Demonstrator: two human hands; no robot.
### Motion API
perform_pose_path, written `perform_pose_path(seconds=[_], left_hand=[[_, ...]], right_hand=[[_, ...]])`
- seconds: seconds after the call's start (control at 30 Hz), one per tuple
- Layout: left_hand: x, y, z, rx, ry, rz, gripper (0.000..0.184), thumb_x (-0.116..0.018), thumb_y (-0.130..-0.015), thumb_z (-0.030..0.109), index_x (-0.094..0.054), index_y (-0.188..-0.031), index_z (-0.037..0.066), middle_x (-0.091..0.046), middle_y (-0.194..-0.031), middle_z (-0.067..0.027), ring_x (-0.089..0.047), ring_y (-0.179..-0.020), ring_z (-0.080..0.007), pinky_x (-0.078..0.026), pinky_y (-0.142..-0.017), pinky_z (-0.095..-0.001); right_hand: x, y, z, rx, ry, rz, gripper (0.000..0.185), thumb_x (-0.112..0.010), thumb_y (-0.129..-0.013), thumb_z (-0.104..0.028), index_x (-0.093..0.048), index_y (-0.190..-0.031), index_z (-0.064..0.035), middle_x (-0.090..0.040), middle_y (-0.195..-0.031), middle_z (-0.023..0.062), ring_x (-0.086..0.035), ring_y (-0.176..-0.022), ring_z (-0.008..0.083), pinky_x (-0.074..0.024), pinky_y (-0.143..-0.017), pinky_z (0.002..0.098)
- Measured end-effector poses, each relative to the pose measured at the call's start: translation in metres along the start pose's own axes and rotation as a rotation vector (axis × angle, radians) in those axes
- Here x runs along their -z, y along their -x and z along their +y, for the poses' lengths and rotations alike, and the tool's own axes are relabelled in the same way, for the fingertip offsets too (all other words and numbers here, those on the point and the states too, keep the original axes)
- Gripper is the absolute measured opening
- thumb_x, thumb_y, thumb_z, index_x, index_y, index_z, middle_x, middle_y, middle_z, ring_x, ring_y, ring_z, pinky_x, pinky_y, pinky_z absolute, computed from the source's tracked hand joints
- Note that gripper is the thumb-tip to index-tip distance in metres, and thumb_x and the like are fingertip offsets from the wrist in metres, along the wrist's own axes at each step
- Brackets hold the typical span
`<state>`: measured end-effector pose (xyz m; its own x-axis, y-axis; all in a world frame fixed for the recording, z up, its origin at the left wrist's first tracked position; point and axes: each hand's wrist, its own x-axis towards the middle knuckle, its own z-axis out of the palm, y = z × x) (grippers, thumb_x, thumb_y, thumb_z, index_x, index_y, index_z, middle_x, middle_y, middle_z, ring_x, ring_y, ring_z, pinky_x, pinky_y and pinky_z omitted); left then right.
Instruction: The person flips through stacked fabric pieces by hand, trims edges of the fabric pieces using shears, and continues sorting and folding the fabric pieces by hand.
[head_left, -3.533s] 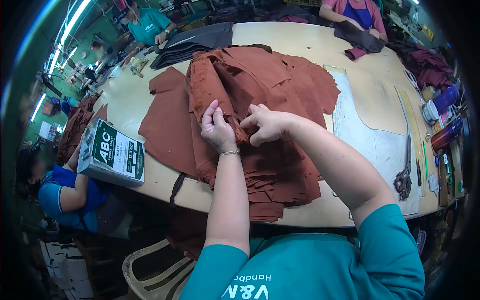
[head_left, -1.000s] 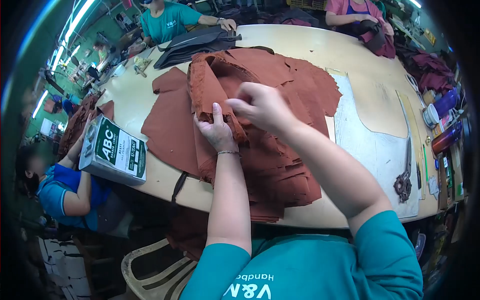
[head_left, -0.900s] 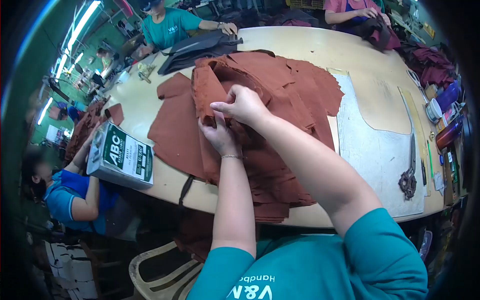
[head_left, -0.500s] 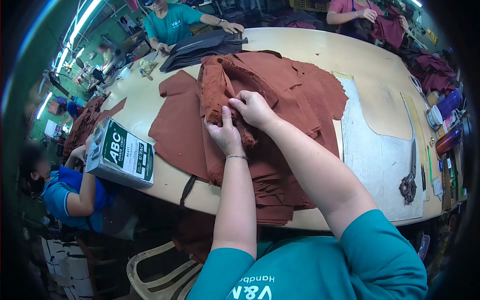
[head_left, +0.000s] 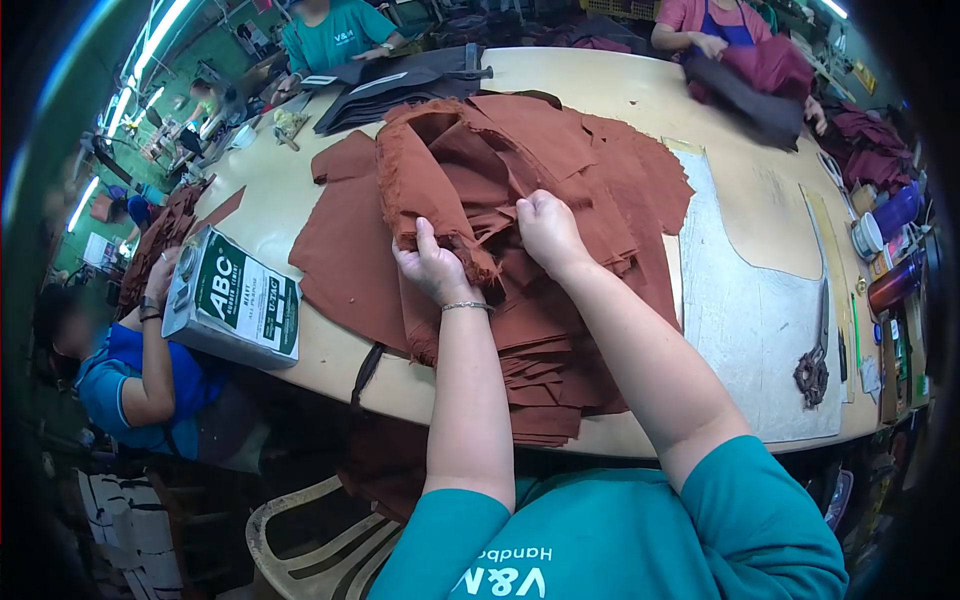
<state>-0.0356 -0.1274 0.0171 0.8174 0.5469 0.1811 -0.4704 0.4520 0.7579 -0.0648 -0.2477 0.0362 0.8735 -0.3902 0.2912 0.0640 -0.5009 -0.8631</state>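
A large heap of rust-brown fabric pieces (head_left: 620, 200) covers the middle of the table. My left hand (head_left: 436, 264) is wrapped around the lower end of a folded bundle of this fabric (head_left: 415, 180), its thumb on top and frayed edges showing past the fingers. To its right, my right hand (head_left: 550, 232) is closed in a pinch on a fabric edge, pulled away from the bundle. Several layered edges show between the two hands. The fingertips of my left hand are hidden under the cloth.
A rubber cement can (head_left: 245, 305) stands at the table's left edge near a seated person. Dark fabric pieces (head_left: 400, 95) lie at the back. On the right are a pale pattern sheet (head_left: 730, 330), black-handled scissors (head_left: 813, 370) and a ruler (head_left: 825, 230). Two people work across the table (head_left: 560, 75).
My right hand has moved right, away from the left, drawing a fabric edge with it. The bundle has opened and shifted slightly left. Across the table, a person has swung dark cloth leftward.
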Motion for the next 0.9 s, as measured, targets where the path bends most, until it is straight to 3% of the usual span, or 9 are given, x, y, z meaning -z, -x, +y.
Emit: perform_pose_path(seconds=[0.13, 0.23, 0.37, 0.47, 0.5, 0.53, 0.63, 0.77, 0.9], left_hand=[[0.000, 0.001, -0.006, -0.106, -0.007, -0.114, 0.030, -0.055, -0.081, 0.006, -0.045, -0.106, -0.006, -0.053, -0.103, -0.0132, -0.053, -0.090, -0.0171, -0.043, -0.079, -0.0273], [-0.003, 0.003, -0.002, -0.132, -0.026, -0.142, 0.031, -0.054, -0.082, 0.007, -0.044, -0.108, -0.006, -0.052, -0.105, -0.0133, -0.052, -0.092, -0.0174, -0.042, -0.082, -0.0276], [-0.003, 0.004, -0.002, -0.068, -0.030, -0.107, 0.029, -0.054, -0.082, 0.007, -0.045, -0.106, -0.005, -0.052, -0.104, -0.0127, -0.051, -0.092, -0.0167, -0.042, -0.082, -0.0279], [0.002, 0.000, -0.006, -0.139, -0.069, -0.124, 0.027, -0.054, -0.082, 0.007, -0.046, -0.104, -0.005, -0.053, -0.102, -0.0120, -0.052, -0.090, -0.0161, -0.043, -0.078, -0.0271], [0.003, -0.001, -0.005, -0.117, -0.073, -0.118, 0.026, -0.055, -0.082, 0.007, -0.047, -0.103, -0.005, -0.054, -0.100, -0.0114, -0.052, -0.089, -0.0155, -0.043, -0.077, -0.0265], [0.004, -0.003, -0.005, -0.066, -0.033, -0.117, 0.026, -0.055, -0.082, 0.008, -0.047, -0.103, -0.005, -0.054, -0.100, -0.0112, -0.052, -0.089, -0.0155, -0.043, -0.077, -0.0265], [0.006, -0.005, -0.003, 0.047, 0.066, -0.118, 0.026, -0.055, -0.081, 0.008, -0.047, -0.102, -0.005, -0.054, -0.101, -0.0110, -0.052, -0.090, -0.0152, -0.041, -0.080, -0.0268], [0.002, 0.000, -0.007, -0.040, 0.012, -0.144, 0.031, -0.054, -0.082, 0.009, -0.044, -0.108, -0.005, -0.053, -0.102, -0.0106, -0.051, -0.092, -0.0154, -0.040, -0.081, -0.0269], [0.004, 0.001, -0.008, 0.021, -0.015, -0.166, 0.033, -0.052, -0.083, 0.010, -0.041, -0.111, -0.004, -0.052, -0.103, -0.0102, -0.051, -0.091, -0.0157, -0.041, -0.081, -0.0277]], right_hand=[[-0.005, -0.004, -0.012, 0.501, 0.203, 0.134, 0.010, -0.049, -0.073, -0.011, -0.054, -0.076, -0.0025, -0.051, -0.095, 0.0135, -0.048, -0.090, 0.0326, -0.0411, -0.079, 0.0375], [0.009, -0.002, -0.025, 0.856, 0.404, -0.299, 0.016, -0.054, -0.066, -0.008, -0.056, -0.081, -0.0043, -0.048, -0.104, 0.0067, -0.039, -0.104, 0.0266, -0.0381, -0.083, 0.0378], [0.024, -0.004, -0.029, 0.672, 0.479, -0.683, 0.033, -0.056, -0.059, -0.009, -0.058, -0.092, -0.0084, -0.049, -0.101, 0.0022, -0.037, -0.105, 0.0244, -0.0377, -0.081, 0.0401], [0.034, -0.008, -0.033, 0.498, 0.352, -0.892, 0.032, -0.057, -0.056, -0.013, -0.060, -0.088, -0.0090, -0.052, -0.096, 0.0039, -0.038, -0.104, 0.0255, -0.0383, -0.080, 0.0410], [0.034, -0.005, -0.031, 0.483, 0.219, -0.897, 0.028, -0.057, -0.055, -0.015, -0.060, -0.083, -0.0100, -0.056, -0.082, 0.0051, -0.045, -0.095, 0.0258, -0.0370, -0.080, 0.0415], [0.037, -0.010, -0.031, 0.292, 0.229, -1.261, 0.024, -0.056, -0.057, -0.016, -0.059, -0.080, -0.0111, -0.057, -0.071, 0.0049, -0.050, -0.084, 0.0258, -0.0357, -0.081, 0.0415], [0.056, 0.018, -0.025, 0.561, 0.448, -1.177, 0.026, -0.056, -0.060, -0.019, -0.059, -0.085, -0.0119, -0.059, -0.071, 0.0045, -0.052, -0.083, 0.0255, -0.0362, -0.081, 0.0392], [0.083, 0.024, -0.040, 0.442, 0.684, -0.941, 0.024, -0.055, -0.064, -0.015, -0.058, -0.086, -0.0070, -0.059, -0.077, 0.0093, -0.053, -0.083, 0.0281, -0.0400, -0.075, 0.0395], [0.063, 0.018, -0.068, 0.507, 0.396, -0.330, 0.020, -0.059, -0.069, -0.020, -0.056, -0.078, -0.0023, -0.059, -0.077, 0.0143, -0.055, -0.076, 0.0286, -0.0436, -0.067, 0.0376]])
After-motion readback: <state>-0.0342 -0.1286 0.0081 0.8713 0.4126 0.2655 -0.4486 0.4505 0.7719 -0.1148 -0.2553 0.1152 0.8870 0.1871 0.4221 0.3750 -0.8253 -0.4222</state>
